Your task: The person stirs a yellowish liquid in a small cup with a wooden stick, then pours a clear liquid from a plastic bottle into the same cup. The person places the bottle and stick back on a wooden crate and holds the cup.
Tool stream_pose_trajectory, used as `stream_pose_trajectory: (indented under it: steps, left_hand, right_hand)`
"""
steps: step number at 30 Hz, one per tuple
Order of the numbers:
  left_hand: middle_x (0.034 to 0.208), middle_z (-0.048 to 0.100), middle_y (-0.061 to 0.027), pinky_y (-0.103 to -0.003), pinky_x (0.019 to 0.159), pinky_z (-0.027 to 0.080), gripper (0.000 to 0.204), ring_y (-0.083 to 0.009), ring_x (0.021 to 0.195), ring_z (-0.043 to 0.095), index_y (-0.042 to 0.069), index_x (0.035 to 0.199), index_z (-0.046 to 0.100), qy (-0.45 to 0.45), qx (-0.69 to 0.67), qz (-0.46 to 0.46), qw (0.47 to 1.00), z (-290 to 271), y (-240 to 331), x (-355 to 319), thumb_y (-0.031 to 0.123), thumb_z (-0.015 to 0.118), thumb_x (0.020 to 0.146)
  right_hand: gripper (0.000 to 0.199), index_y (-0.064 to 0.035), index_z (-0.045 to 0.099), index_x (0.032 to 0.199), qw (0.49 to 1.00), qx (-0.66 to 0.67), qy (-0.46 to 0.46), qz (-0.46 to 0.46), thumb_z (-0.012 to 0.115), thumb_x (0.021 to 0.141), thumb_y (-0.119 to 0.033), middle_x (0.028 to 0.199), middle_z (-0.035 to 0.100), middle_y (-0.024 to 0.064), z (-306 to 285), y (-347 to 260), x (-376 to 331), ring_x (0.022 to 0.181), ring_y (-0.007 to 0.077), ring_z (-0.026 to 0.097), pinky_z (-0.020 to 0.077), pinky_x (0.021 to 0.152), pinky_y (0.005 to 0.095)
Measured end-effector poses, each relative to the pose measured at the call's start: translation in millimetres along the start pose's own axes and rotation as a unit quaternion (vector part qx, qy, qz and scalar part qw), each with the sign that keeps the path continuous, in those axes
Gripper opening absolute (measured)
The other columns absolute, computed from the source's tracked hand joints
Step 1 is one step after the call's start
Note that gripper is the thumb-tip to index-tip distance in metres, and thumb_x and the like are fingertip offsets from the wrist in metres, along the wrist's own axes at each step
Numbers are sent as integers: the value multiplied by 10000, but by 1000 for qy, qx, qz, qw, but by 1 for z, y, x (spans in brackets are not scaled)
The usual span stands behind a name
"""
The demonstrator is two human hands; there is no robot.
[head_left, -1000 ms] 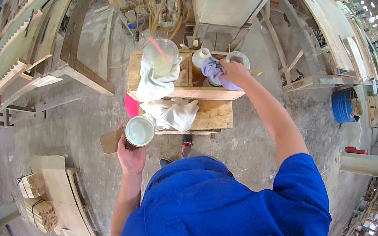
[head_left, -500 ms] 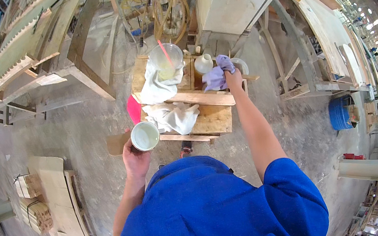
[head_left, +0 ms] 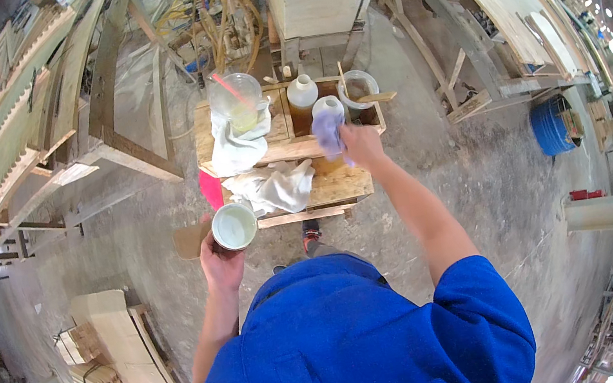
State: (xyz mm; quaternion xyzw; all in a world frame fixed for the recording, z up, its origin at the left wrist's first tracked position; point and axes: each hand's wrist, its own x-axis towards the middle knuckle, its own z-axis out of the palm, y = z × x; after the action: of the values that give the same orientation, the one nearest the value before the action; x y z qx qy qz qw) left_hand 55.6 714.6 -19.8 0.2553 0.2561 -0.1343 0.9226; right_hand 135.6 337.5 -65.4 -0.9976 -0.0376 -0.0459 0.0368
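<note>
My left hand point(head_left: 219, 261) is wrapped round a cup point(head_left: 234, 227) with a pale inside, held upright left of the wooden box stand. In my right hand point(head_left: 363, 143) is a bunched purple cloth point(head_left: 329, 133), gripped over the stand's front edge. The cloth overlaps a white plastic bottle point(head_left: 327, 104), so I cannot tell whether they touch. Behind it stands a second open-necked bottle point(head_left: 302, 91). Right of these is a clear tub point(head_left: 359, 87) with a stick in it. My right fingertips are partly hidden by the cloth.
A clear plastic cup point(head_left: 233, 99) with a pink straw and white rags point(head_left: 272, 187) rest on the wooden stand point(head_left: 352, 180). A wooden bench point(head_left: 135, 158) is at left, another point(head_left: 510, 42) at right. Cardboard point(head_left: 136, 352) and bundled wood lie lower left; a blue drum point(head_left: 553, 127) stands right.
My right hand has drawn the purple cloth left and nearer, from beside the tub to the stand's front, uncovering the tub. My left hand still holds the cup. The view has shifted.
</note>
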Motion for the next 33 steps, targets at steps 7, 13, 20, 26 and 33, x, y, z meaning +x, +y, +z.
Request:
stream_pose_trajectory:
  steps: [7, 13, 20, 26, 33]
  left_hand:
    - [1274, 508, -67, -455, 964, 418, 446, -240, 1167, 500, 161, 1363, 370, 3, 33, -26, 999, 21, -9, 11, 177, 331, 920]
    - [1296, 491, -69, -460, 978, 407, 440, -251, 1187, 483, 174, 1353, 389, 31, 58, 12, 998, 35, 5, 17, 172, 343, 916]
    - [1262, 524, -78, -451, 1005, 387, 404, -253, 1177, 493, 135, 1307, 443, 15, 0, 43, 999, 60, -4, 27, 148, 354, 914]
    - [1239, 542, -85, -451, 997, 394, 350, -248, 1168, 501, 125, 1246, 486, 27, -14, 117, 993, 46, 7, 9, 135, 354, 922]
    - [1254, 531, -57, -435, 992, 389, 371, -220, 1189, 480, 142, 1283, 454, 27, -3, 156, 987, 15, 8, -22, 191, 356, 929]
  right_hand:
    - [303, -95, 516, 1054, 986, 21, -131, 99, 568, 776, -203, 861, 633, 126, 65, 38, -88, 827, 299, 632, 498, 677, 404]
    - [607, -60, 385, 1290, 956, 274, -73, 78, 655, 759, -176, 1063, 604, 161, 65, -12, -38, 896, 313, 618, 489, 784, 395]
    - [868, 21, 169, 1404, 766, 528, 220, 295, 690, 735, -168, 1386, 321, 225, 71, -80, 85, 1281, 344, 327, 295, 1047, 372]
    - [984, -27, 114, 1426, 723, 472, 269, 428, 720, 659, -138, 1416, 270, 241, 66, -99, 141, 1311, 372, 271, 214, 1092, 405]
    - [899, -1, 311, 1337, 695, 487, 337, 408, 738, 547, -17, 1300, 400, 187, 70, -79, 149, 1226, 350, 371, 271, 1060, 385]
